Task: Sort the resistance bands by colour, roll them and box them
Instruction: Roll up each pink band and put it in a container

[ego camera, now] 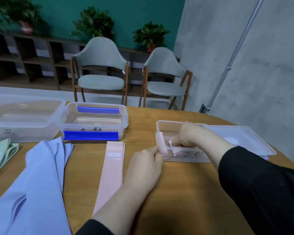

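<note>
A small clear plastic box stands on the wooden table right of centre. A rolled pink band lies across its left rim, and my left hand pinches the roll's near end. Inside the box, my right hand holds a loose pink band end. A flat pink band lies on the table to the left. A pile of blue-lilac bands spreads at the lower left, and green bands show at the left edge.
A clear box with blue clips and a larger clear box stand at the back left. A clear lid lies right of the small box. Two grey chairs stand beyond the table.
</note>
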Demonstrator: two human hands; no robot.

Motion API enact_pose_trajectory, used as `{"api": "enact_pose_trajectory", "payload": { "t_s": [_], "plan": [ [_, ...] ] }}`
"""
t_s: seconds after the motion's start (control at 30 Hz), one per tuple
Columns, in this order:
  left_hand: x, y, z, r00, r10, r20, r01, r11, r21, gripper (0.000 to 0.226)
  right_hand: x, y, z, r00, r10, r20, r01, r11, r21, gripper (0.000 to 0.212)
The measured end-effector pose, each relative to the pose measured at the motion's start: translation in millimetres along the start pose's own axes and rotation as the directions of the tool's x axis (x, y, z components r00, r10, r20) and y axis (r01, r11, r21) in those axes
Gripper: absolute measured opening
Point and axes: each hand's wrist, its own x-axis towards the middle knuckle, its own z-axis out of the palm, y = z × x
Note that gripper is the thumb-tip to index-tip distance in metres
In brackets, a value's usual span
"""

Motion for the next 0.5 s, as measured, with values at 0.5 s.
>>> {"api": "enact_pose_trajectory", "payload": {
  "t_s": [0.5],
  "plan": [
    [0.2, -1.9, 0.6, 0.999, 0.048, 0.027, -0.049, 0.998, 0.037, 0.033, 3.9, -1.4, 5.0, 0.994, 0.027, 0.107, -0.027, 1.000, -0.003, 0.038]
  ]
}}
